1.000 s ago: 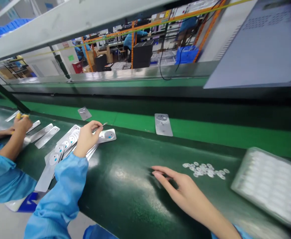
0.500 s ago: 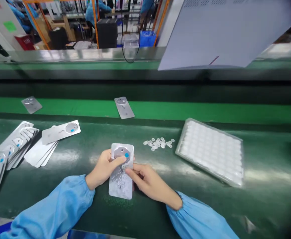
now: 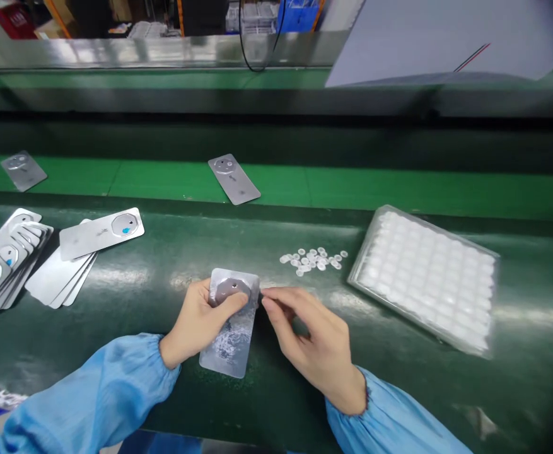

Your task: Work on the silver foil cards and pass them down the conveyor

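Note:
A silvery phone back cover (image 3: pixel 226 350) with a round camera ring at its top is in my left hand (image 3: pixel 195 325). My left thumb presses on the ring and the fingers go behind the cover. Beside the cover's upper right edge, my right hand (image 3: pixel 322 345) has thumb and forefinger pinched together; anything between those fingertips is too small to make out. A loose pile of small clear-white discs (image 3: pixel 311 260) lies beyond my right hand. Further right is a clear plastic tray (image 3: pixel 359 265) filled with rows of white round pieces.
Fanned phone back covers (image 3: pixel 9 268) lie at the left, several with blue dots. Another cover (image 3: pixel 99 236) rests across a smaller stack. Two more covers (image 3: pixel 234 181) lie on the bright green belt (image 3: pixel 162 180). A white sheet (image 3: pixel 413 44) hangs at upper right.
My right fingers have moved from the cover's face to its right edge. The cover has tilted slightly, and its blue dot no longer shows. The view has dipped downward.

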The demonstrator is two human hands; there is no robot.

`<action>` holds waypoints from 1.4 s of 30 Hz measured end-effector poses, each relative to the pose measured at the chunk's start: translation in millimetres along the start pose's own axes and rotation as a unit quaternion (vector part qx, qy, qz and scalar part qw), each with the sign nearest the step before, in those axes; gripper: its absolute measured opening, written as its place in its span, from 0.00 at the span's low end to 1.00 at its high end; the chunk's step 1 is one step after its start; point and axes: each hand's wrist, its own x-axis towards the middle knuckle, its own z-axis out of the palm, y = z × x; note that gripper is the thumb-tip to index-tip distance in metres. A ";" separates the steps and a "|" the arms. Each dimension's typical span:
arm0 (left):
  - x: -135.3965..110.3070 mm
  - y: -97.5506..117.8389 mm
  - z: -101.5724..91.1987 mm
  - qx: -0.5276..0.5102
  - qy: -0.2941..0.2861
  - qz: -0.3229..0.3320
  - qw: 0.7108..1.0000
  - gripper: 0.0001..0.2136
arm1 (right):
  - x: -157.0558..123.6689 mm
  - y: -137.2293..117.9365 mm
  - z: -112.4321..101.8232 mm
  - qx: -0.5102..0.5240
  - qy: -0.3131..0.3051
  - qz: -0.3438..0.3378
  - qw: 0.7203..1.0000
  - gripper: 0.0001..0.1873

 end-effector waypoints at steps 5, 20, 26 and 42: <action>-2.3 1.5 1.2 0.053 -0.029 0.027 0.998 0.11 | -4.9 8.2 6.2 -0.049 -0.026 -0.062 0.997 0.16; -5.8 -6.6 -0.5 0.078 -0.079 0.034 0.993 0.08 | -2.5 8.4 8.3 -0.089 -0.033 -0.056 0.994 0.07; -4.9 -5.9 -0.3 0.069 -0.079 0.025 0.994 0.09 | -0.4 5.7 7.9 -0.096 -0.033 -0.061 0.993 0.07; -1.9 1.5 -2.4 0.007 -0.069 -0.005 0.998 0.14 | -4.6 5.8 8.8 -0.021 -0.025 -0.050 0.998 0.08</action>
